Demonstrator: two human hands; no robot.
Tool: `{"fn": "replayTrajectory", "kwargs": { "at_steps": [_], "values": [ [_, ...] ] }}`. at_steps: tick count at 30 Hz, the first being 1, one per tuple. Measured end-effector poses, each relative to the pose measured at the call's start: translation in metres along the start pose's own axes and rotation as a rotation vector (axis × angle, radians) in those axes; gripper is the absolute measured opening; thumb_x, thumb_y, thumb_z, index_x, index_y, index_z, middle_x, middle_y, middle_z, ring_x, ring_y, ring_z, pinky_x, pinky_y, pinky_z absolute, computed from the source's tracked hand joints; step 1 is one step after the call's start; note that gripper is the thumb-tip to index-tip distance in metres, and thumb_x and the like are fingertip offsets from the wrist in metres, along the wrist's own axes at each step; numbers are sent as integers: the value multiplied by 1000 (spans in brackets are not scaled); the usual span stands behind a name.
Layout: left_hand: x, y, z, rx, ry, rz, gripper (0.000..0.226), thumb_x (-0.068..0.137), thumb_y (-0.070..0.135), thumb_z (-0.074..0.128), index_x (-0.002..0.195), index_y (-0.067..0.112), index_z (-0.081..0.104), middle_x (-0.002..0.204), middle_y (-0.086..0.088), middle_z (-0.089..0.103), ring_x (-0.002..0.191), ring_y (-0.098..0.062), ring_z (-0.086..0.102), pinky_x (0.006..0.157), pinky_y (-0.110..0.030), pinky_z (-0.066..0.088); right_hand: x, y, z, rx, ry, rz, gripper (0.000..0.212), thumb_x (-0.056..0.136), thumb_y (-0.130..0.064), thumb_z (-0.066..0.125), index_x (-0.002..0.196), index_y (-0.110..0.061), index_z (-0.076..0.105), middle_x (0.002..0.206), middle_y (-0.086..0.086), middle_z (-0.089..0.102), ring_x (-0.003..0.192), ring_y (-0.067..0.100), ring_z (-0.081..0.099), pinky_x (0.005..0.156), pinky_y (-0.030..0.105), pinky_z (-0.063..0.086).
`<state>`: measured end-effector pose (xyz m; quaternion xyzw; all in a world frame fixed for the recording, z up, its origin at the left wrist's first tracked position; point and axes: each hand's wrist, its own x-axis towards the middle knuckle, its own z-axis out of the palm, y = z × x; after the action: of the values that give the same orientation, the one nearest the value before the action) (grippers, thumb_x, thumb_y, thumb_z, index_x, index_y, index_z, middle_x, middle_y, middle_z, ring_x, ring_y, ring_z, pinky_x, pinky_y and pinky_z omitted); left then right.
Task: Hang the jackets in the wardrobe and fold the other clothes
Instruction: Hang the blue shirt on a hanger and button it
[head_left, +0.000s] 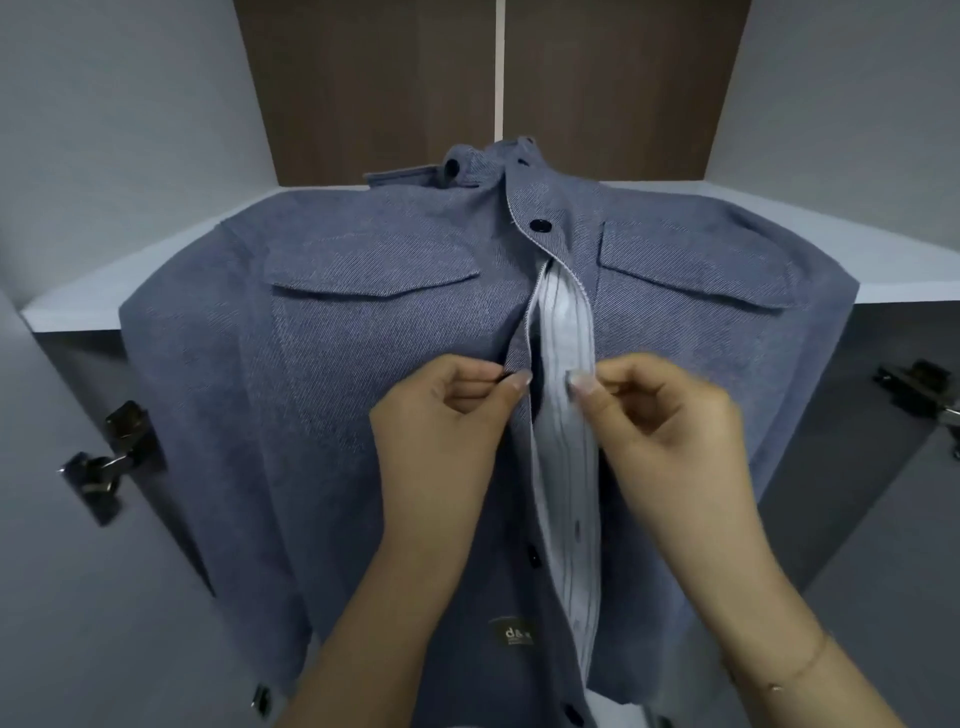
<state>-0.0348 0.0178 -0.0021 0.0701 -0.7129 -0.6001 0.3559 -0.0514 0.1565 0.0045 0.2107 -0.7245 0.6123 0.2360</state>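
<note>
A blue-grey denim-like jacket (363, 415) with two flap chest pockets and dark buttons hangs in front of me, its shoulders level with a white wardrobe shelf (78, 306). The top button is fastened; below it the front gapes and shows a pale striped lining (566, 467). My left hand (441, 415) pinches the left front edge, with a dark button between thumb and finger. My right hand (660, 415) pinches the right front edge with the striped placket at the same height. The hanger is hidden inside the jacket.
The wardrobe has a dark brown back panel (374, 88) above the shelf and grey side walls. Open doors stand at both sides, with metal hinges at the left (111, 462) and right (919, 389). A small dark label (511, 631) sits low on the jacket front.
</note>
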Motion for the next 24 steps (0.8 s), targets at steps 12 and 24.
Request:
{"fn": "replayTrajectory", "kwargs": {
  "at_steps": [12,24],
  "values": [
    [6,-6,-10,-443,-239,-329,12,82,6,73,72,13,77,76,-8,75,77,-14,73,68,-17,55,-12,13,32,28,97,18,28,80,-6,77,70,-29,64,70,-7,59,63,4,57,61,16,46],
    [-2,-10,-7,-117,-142,52,10,84,6,71,82,15,76,87,5,71,82,0,67,74,-8,46,-9,7,31,80,0,24,26,84,2,70,76,-23,70,76,-3,62,72,3,59,66,16,47]
  ]
}}
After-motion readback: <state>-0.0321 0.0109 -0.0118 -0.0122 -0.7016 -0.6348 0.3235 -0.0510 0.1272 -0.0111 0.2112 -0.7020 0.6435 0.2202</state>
